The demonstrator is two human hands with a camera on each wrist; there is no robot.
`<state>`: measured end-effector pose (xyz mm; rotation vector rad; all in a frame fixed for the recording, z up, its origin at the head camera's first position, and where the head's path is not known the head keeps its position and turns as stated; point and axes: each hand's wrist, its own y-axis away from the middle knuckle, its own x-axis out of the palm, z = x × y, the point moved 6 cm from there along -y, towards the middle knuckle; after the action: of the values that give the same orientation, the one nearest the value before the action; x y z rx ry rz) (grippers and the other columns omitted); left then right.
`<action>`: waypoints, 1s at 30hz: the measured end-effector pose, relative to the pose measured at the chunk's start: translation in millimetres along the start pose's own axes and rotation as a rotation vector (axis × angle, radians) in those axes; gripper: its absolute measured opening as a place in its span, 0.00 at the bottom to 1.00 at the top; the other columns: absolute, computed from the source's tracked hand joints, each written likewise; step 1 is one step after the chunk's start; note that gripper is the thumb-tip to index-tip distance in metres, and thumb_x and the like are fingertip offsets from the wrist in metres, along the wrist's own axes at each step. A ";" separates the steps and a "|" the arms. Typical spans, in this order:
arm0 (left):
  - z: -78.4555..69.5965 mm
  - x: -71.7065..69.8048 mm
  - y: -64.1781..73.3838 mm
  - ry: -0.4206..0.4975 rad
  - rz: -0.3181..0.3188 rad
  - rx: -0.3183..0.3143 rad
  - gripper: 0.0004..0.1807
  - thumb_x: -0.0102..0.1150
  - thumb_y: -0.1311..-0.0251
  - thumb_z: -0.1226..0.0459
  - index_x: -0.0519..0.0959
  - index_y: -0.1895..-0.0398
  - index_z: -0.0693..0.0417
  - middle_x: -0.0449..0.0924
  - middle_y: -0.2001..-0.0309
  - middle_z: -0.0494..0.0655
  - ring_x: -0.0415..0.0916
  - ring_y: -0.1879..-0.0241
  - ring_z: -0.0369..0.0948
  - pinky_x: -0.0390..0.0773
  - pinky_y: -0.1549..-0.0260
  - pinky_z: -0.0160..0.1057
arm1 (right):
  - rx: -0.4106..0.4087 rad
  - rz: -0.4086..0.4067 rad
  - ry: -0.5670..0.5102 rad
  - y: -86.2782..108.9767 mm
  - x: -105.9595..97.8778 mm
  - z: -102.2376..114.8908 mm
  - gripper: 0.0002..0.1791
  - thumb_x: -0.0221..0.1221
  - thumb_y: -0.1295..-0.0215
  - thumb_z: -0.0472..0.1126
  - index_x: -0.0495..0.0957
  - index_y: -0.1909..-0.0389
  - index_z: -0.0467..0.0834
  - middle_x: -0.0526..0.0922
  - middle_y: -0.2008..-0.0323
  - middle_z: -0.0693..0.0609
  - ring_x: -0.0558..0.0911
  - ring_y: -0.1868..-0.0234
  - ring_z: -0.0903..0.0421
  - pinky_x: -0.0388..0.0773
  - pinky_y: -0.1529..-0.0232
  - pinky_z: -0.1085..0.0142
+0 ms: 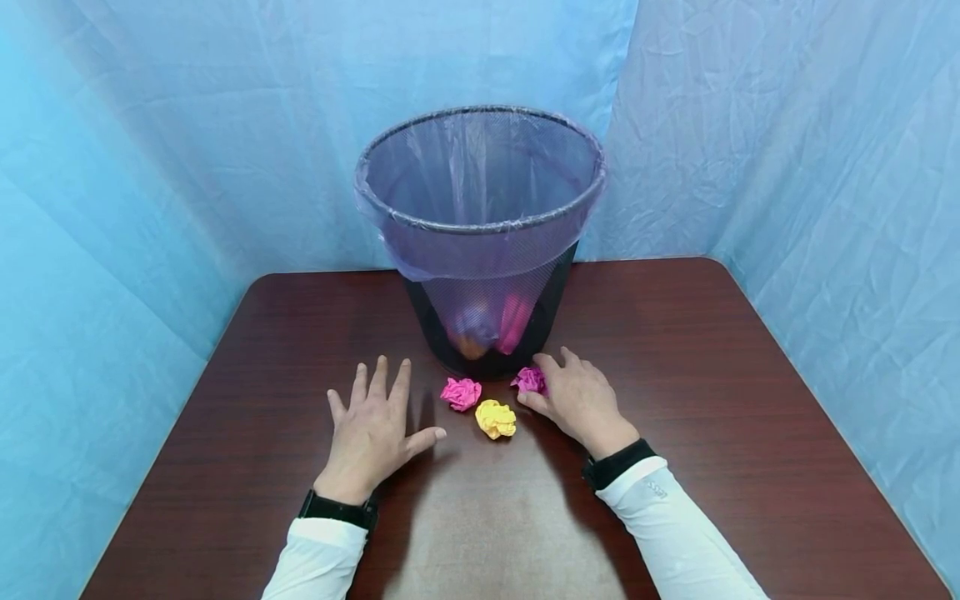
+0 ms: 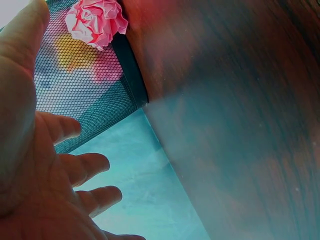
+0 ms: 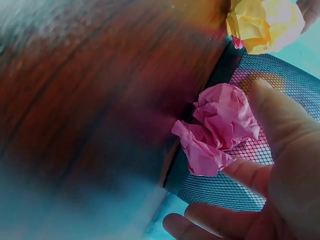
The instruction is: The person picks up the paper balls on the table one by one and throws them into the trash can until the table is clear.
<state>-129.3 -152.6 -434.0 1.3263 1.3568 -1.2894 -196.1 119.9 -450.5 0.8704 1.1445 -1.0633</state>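
Three crumpled paper balls lie on the table in front of a mesh wastebasket (image 1: 491, 362). The pink ball (image 1: 461, 394) sits at the left, the yellow ball (image 1: 496, 419) nearest me, and the purple ball (image 1: 529, 381) at the right. My right hand (image 1: 581, 400) reaches around the purple ball, thumb on the near side and index finger on the far side. In the right wrist view the thumb (image 3: 280, 115) stands slightly apart from that ball (image 3: 222, 125). Left of the pink ball, my left hand (image 1: 367, 433) is spread with nothing in it.
A translucent purple liner (image 1: 480, 250) hangs over the basket's rim. Colored items show through the mesh, including a bright pink one (image 1: 514, 323). The brown table (image 1: 750, 433) ends at blue cloth (image 1: 135, 208) on the left, back and right.
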 end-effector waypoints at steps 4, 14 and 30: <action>0.2 0.4 0.6 0.003 -0.003 0.004 0.62 0.66 0.49 0.27 0.59 0.18 0.52 0.58 0.21 0.67 0.53 0.22 0.69 0.50 0.37 0.85 | -0.001 0.009 0.000 -0.8 1.1 1.4 0.42 0.64 0.34 0.67 0.73 0.28 0.44 0.71 0.30 0.29 0.76 0.33 0.29 0.73 0.34 0.37; 2.1 1.6 1.6 0.021 -0.009 0.005 0.62 0.67 0.50 0.27 0.60 0.18 0.52 0.59 0.21 0.67 0.52 0.22 0.69 0.52 0.38 0.85 | -0.032 -0.009 -0.004 -0.5 3.6 4.4 0.38 0.66 0.34 0.65 0.75 0.31 0.45 0.76 0.33 0.30 0.78 0.36 0.30 0.76 0.38 0.36; 2.4 3.5 1.2 0.028 0.005 -0.004 0.62 0.68 0.49 0.28 0.60 0.18 0.53 0.59 0.21 0.67 0.53 0.22 0.69 0.50 0.37 0.85 | -0.054 -0.018 -0.007 0.0 5.4 7.0 0.34 0.67 0.33 0.61 0.77 0.34 0.45 0.80 0.37 0.32 0.81 0.38 0.33 0.79 0.42 0.37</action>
<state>-128.8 -154.5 -437.9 1.3491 1.3740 -1.2690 -193.8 112.2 -454.4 0.8149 1.1720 -1.0451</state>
